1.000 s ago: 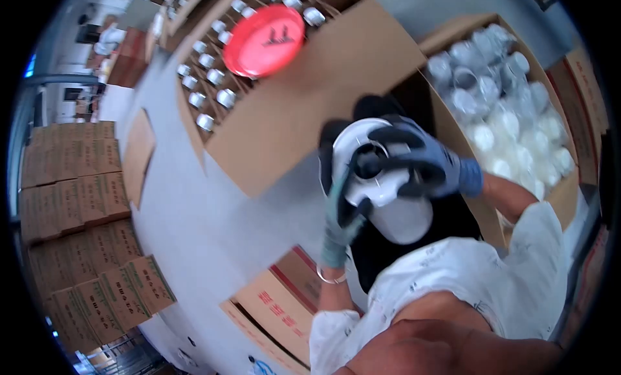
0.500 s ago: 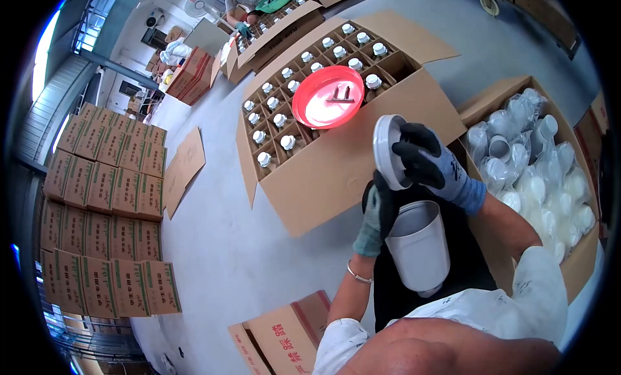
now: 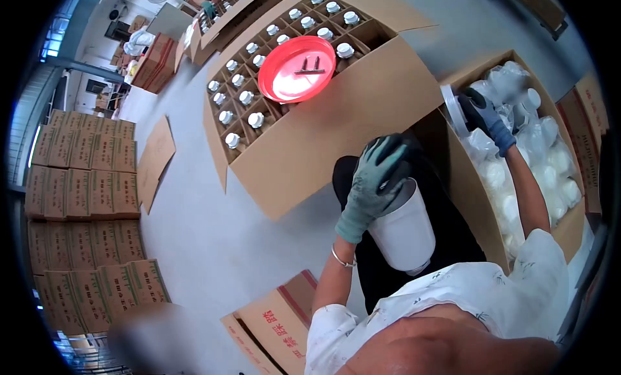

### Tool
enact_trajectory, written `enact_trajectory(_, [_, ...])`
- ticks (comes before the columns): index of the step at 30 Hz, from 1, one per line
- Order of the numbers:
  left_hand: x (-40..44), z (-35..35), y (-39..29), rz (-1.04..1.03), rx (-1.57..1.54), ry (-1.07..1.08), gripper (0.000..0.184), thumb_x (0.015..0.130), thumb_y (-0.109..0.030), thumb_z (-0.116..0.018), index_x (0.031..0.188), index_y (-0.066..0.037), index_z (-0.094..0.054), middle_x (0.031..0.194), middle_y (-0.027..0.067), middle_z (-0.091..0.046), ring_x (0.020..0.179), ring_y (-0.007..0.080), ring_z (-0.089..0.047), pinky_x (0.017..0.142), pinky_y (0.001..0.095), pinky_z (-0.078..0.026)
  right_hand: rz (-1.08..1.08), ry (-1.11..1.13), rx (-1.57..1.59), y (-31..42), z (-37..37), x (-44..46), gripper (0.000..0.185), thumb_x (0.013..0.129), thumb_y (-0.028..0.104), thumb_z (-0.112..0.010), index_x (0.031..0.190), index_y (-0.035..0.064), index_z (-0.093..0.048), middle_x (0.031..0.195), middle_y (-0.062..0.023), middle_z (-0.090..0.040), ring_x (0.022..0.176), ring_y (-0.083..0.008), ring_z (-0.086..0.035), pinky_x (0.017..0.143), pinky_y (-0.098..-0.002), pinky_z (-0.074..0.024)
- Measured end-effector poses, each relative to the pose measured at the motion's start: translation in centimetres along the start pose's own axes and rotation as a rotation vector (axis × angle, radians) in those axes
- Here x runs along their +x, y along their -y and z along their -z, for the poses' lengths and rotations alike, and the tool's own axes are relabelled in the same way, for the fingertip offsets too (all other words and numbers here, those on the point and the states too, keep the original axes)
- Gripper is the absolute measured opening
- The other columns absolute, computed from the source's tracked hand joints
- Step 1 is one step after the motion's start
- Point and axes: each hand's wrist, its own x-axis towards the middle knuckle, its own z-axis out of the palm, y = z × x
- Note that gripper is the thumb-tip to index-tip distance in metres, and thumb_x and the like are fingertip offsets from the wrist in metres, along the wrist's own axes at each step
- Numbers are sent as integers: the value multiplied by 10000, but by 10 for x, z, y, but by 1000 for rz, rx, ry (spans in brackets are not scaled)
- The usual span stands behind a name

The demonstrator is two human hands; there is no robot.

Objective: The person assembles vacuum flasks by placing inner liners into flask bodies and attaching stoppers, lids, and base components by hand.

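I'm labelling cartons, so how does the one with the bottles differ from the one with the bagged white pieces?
The bottle carton has dividers, with bottles standing in rows; the bagged-piece carton shows none, its pieces jumbled.
A red dish rests atop the bottle carton; the right hand holds a white lid over the bagged-piece carton.
Both are open brown cardboard.
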Motion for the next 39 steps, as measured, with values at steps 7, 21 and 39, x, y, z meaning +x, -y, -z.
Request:
enact_trajectory(7, [-13, -12, 15, 297, -396, 206, 471, 866, -194, -635, 1314, -95, -531, 1307, 112, -556, 1243, 309, -484, 1097, 399, -328, 139, -207, -1241, -86, 54, 45, 451, 844, 346, -611, 1186, 55, -570, 1164, -214, -593, 1088, -371, -560, 943, -422, -442])
enact_trajectory(21, [-8, -11, 43, 368, -556, 225, 431, 922, -209, -571, 1330, -82, -517, 1321, 95, -556, 1217, 260, -498, 1089, 348, -315, 617, 260, -1256, 139, -234, 271, 545, 735, 304, -677, 1218, 107, -520, 1078, -207, -605, 992, -373, -601, 884, -489, -471])
enact_trajectory(39, [30, 5, 49, 297, -1760, -394, 697, 921, -541, -494, 1445, -129, -289, 1444, 130, -360, 1292, 334, -407, 1035, 575, -375, 1380, 43, -504, 239, -105, -2, 517, 794, 298, -725, 1211, 59, -534, 1091, -163, -574, 1000, -337, -572, 860, -412, -456])
